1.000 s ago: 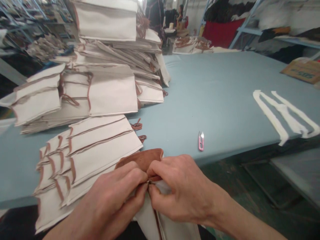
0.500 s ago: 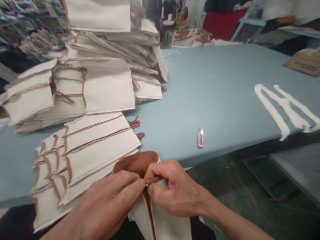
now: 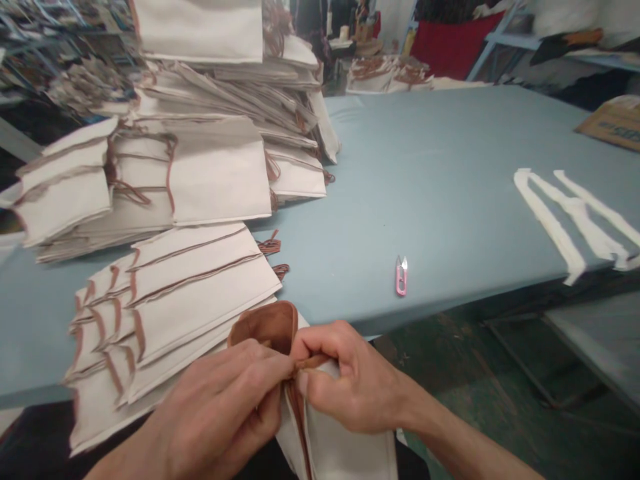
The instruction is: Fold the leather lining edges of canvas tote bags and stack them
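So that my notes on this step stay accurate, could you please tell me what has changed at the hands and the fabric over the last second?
The right hand has drawn back off the brown flap, its fingers now pinching a brown strip on the cream fabric piece. The flap now stands narrower. The left hand stays at the seam. The pink thread snips and stacked cream pieces lie as before on the blue table.

Count: left hand (image 3: 213, 407) and right hand (image 3: 347, 383), 2; bag (image 3: 345, 447) in hand, 1; stacks (image 3: 175, 300) at 10 o'clock, 3; snips (image 3: 401, 276) at 3 o'clock, 1; white strips (image 3: 575, 217) at 3 o'clock, 3; box (image 3: 613, 123) at 2 o'clock, 1.
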Tool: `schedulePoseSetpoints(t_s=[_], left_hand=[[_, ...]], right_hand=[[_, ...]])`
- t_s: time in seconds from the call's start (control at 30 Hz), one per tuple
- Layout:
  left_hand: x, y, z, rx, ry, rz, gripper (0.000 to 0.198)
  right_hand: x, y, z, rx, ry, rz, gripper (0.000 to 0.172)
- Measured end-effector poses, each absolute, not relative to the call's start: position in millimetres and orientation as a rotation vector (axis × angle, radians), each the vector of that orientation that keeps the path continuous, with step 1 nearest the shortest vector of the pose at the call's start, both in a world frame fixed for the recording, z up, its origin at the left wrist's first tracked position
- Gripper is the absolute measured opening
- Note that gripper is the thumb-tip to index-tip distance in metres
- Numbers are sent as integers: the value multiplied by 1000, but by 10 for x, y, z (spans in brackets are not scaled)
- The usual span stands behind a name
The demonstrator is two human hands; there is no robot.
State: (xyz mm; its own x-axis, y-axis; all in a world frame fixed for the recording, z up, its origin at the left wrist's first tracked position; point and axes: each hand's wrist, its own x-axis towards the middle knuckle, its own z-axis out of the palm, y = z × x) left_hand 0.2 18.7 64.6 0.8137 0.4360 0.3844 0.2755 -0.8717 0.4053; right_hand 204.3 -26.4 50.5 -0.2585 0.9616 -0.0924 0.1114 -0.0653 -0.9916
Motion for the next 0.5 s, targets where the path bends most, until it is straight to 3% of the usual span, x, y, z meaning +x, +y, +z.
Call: schedulePoseSetpoints(t_s=[0.13, 0.3, 0.5], left_hand=[[30, 114, 690, 2705, 617, 638, 23], [-22, 117, 718, 2561, 792, 702, 24], [-53, 275, 818, 2416, 642, 248, 21]], right_hand=[[2058, -310, 568, -1187, -1643, 1060, 13], [2107, -364, 542, -1163, -1726, 907, 10], [2089, -356, 536, -1146, -1809, 747, 9]])
